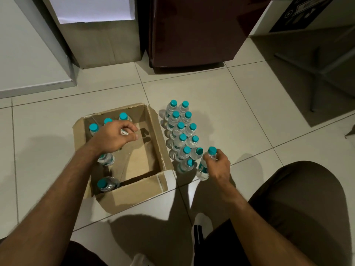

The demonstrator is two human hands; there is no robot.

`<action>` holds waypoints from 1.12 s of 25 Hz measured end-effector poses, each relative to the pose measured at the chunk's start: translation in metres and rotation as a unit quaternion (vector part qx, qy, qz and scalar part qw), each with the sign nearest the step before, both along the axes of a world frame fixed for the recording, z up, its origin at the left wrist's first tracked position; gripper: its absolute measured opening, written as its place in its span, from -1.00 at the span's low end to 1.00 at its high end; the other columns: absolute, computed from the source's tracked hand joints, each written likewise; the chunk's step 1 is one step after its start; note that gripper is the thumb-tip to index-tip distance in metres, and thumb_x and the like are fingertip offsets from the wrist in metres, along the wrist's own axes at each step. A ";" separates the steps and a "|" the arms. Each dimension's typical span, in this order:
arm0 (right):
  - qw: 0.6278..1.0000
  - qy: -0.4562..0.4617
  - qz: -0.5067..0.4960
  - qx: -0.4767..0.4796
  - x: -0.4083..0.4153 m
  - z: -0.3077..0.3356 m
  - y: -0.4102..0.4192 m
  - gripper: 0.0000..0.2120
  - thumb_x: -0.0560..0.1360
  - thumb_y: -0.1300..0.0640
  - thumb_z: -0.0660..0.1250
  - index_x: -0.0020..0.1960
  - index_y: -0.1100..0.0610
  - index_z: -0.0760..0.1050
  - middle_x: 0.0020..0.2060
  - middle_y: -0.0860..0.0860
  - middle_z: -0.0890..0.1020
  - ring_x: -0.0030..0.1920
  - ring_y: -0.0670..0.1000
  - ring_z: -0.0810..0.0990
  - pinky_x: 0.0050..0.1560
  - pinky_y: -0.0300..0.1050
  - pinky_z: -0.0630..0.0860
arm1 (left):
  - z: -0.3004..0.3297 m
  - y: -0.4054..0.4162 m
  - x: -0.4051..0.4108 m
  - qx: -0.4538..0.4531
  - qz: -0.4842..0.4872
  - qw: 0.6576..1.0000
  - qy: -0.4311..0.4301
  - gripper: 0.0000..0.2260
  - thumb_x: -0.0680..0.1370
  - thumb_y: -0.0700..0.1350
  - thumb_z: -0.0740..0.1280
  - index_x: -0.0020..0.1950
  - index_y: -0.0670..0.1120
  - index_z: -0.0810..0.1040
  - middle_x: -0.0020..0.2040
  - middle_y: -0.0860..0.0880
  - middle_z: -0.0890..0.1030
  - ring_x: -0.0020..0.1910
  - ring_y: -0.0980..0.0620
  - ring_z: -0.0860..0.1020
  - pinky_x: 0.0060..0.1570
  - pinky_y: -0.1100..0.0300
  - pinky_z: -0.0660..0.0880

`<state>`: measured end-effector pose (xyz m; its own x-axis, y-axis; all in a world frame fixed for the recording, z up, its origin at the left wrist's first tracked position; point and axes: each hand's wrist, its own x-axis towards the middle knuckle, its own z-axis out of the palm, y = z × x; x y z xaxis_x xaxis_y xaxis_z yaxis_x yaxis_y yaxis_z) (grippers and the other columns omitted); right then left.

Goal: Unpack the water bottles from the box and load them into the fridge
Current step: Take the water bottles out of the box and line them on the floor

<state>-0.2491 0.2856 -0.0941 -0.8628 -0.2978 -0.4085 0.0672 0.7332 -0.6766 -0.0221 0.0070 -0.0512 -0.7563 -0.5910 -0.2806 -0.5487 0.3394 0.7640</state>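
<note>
An open cardboard box [153,120] sits on the tiled floor with several clear water bottles with teal caps [123,116] left inside along its left side. My left hand [113,137] is down in the box, fingers curled round the top of one bottle that it mostly hides. To the right of the box, several bottles [180,129] stand in two rows on the floor. At the near end of those rows my right hand [218,166] grips a bottle [203,169] by its neck. The dark maroon fridge [194,29] stands shut at the back.
A tall cardboard box [103,43] with white paper stands left of the fridge, beside a white panel [28,54]. A dark table frame [315,60] fills the right. My knee [299,204] and white-socked foot [201,225] are close on the right.
</note>
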 end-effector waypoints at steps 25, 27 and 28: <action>0.997 0.075 0.034 -0.004 0.004 -0.034 -0.017 -0.38 0.52 0.15 0.43 0.48 -0.06 0.23 0.42 0.02 0.37 0.40 0.11 0.38 0.32 0.17 0.49 | -0.054 -0.020 0.033 -0.116 0.082 0.916 -0.375 -0.68 0.46 -0.08 0.51 0.16 -0.10 0.55 0.08 -0.11 0.61 0.02 -0.10 0.59 -0.05 0.09 0.53; 0.990 0.118 0.052 -0.049 0.006 -0.022 -0.031 -0.42 0.53 0.18 0.38 0.46 -0.08 0.25 0.39 -0.04 0.37 0.40 0.02 0.34 0.30 0.04 0.48 | -0.067 -0.013 0.033 -0.112 0.068 0.917 -0.377 -0.69 0.47 -0.12 0.49 0.17 -0.11 0.54 0.09 -0.11 0.61 0.03 -0.09 0.60 0.05 0.05 0.59; 0.986 0.133 0.072 -0.072 0.009 -0.017 -0.039 -0.45 0.54 0.19 0.36 0.45 -0.07 0.27 0.36 -0.07 0.37 0.38 -0.03 0.33 0.27 -0.04 0.49 | -0.072 -0.011 0.034 -0.116 0.068 0.919 -0.370 -0.72 0.48 -0.14 0.47 0.17 -0.10 0.54 0.10 -0.11 0.61 0.04 -0.09 0.60 0.08 0.02 0.59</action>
